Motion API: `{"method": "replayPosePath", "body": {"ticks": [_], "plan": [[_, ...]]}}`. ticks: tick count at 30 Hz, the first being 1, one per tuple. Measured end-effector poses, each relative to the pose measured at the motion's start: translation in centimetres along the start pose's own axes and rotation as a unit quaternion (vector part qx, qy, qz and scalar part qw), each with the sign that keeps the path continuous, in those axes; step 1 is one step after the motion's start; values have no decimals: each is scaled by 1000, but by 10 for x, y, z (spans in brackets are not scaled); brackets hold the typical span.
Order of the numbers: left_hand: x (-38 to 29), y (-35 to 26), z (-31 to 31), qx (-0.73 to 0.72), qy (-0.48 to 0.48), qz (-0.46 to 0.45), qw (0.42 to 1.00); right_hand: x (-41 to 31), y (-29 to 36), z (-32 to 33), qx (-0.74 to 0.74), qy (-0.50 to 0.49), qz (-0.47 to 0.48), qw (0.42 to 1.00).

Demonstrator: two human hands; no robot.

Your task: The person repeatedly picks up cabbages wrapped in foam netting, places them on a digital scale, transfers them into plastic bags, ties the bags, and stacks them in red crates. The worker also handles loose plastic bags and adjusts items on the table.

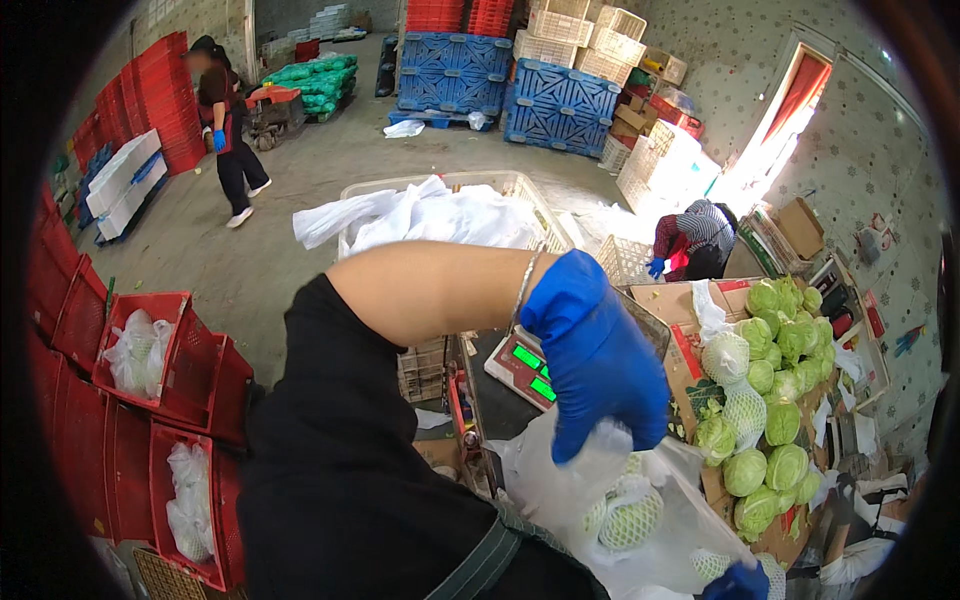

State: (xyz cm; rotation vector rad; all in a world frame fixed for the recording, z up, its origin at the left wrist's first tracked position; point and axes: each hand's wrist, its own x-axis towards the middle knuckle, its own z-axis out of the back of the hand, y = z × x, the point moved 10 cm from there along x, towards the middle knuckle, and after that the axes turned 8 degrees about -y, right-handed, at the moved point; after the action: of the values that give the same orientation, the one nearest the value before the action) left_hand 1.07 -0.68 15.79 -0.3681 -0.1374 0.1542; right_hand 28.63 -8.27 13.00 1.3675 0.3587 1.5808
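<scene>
My left hand (611, 367), in a blue glove, arches with fingers pointing down at the upper edge of a translucent plastic bag (562, 480); whether it grips the film is unclear. Inside or under the film lies a cabbage in white foam netting (630, 517). At the bottom edge another blue-gloved hand, apparently my right hand (739, 581), is partly cut off beside more netted cabbages; its fingers are hidden. A digital scale (523, 367) with lit green displays stands just left of my left hand. Bare green cabbages (782, 422) are heaped on cardboard to the right, next to netted ones (744, 416).
Red crates (161, 397) with bagged produce stand at left. A pale crate (551, 214) heaped with white plastic bags is ahead. One person (225, 127) stands at far left; another (697, 236) bends beyond the cabbages. Blue pallets (562, 105) stand behind.
</scene>
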Motion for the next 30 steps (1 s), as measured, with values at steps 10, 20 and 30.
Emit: {"method": "replayPosePath", "body": {"ticks": [10,20,30], "plan": [[51,-67,42,195,-396,-241,864,12,-19,-55,571,100,-194,791],[241,-37,-108,-154,247,-158,944,3,-36,-32,238,-67,-92,965],[228,-27,-71,131,48,14,990,-10,-91,-43,264,-117,-130,949]]}}
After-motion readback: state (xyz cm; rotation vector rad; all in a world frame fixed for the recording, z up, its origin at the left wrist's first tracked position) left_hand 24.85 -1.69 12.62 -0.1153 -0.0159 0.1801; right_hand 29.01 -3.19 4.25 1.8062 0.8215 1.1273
